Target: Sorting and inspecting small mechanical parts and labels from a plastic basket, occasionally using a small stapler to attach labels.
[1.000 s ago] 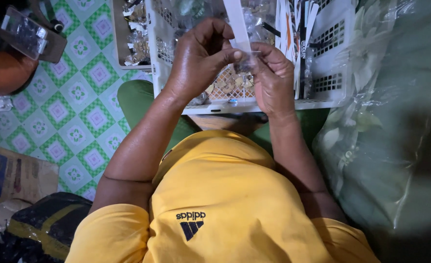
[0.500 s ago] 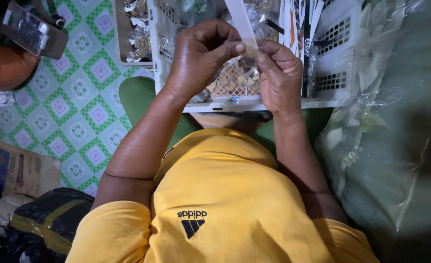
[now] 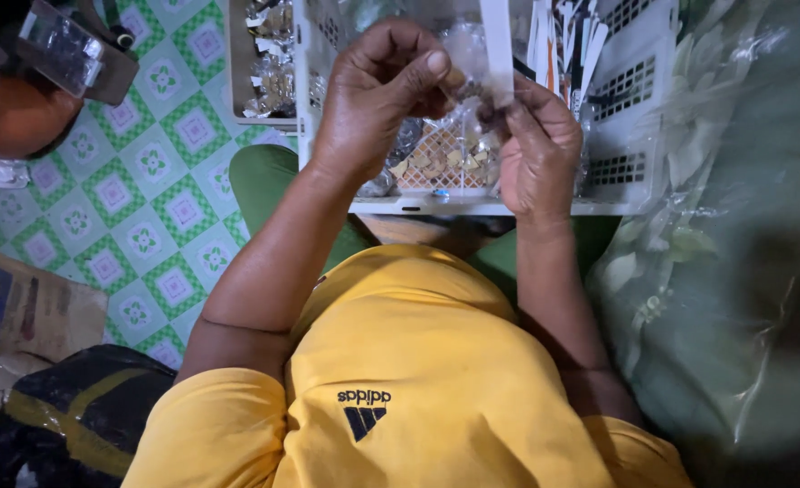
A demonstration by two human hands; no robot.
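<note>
A: Status at the white basket?

B: Both hands are up over its near side. Left hand has its fingers pinched closed on a small clear plastic bag. Right hand is pinched on the same bag from below, just under a white paper strip that stands upright between the two hands.

A: Which step is that?

B: Looks like packing: strip and bag being brought together at the bag's mouth. Can't tell whether the strip is inside or just against it (clear film, dim light).

A: What's in the bag?

B: Something small and dark near the right fingertips; too blurred to name.

A: What does the next move need?

B: My guess: a steady two-handed pinch, keeping the film taut so the strip stays square to the opening. Thin film, easy to crumple.

A: Surroundings?

B: More white strips stand at the basket's far side; an orange mesh tray of small pale pieces sits inside it. Left of the basket is a box of scraps on the green patterned floor. Right of it is a big plastic-wrapped bundle.
</note>
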